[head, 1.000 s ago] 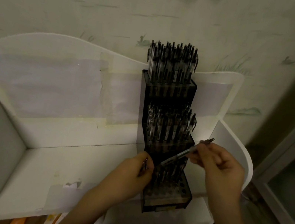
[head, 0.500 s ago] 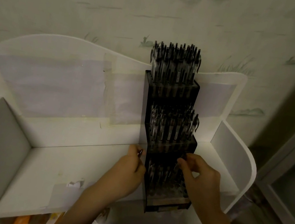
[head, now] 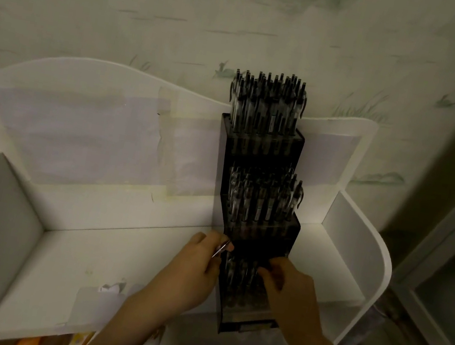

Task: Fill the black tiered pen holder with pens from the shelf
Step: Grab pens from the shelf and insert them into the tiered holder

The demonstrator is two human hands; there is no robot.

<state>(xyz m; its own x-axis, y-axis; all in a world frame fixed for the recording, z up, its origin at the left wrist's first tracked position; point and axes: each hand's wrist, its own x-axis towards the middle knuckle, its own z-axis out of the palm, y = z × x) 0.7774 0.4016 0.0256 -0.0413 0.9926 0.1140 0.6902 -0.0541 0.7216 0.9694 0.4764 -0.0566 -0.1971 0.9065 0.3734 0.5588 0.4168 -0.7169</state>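
The black tiered pen holder (head: 264, 145) stands on the white shelf (head: 92, 252), right of centre. Its top and middle tiers are packed with dark pens (head: 266, 103). Several pens stand in the lowest tier. My left hand (head: 191, 271) is beside the holder's left side and grips a pen (head: 221, 249) whose silvery tip sticks up from the fist. My right hand (head: 287, 291) is over the lowest tier, its fingers curled down among the pens there; what they pinch is hidden in the dark.
The shelf has a tall curved back panel (head: 93, 119) with taped paper and a raised right side wall (head: 357, 254). A scrap of crumpled paper (head: 110, 287) lies near the front edge. A glass cabinet (head: 450, 270) stands at the right.
My right hand carried a pen down from beside the middle tier into the lowest tier. My left hand rose slightly along the holder's left side, still holding its pen.
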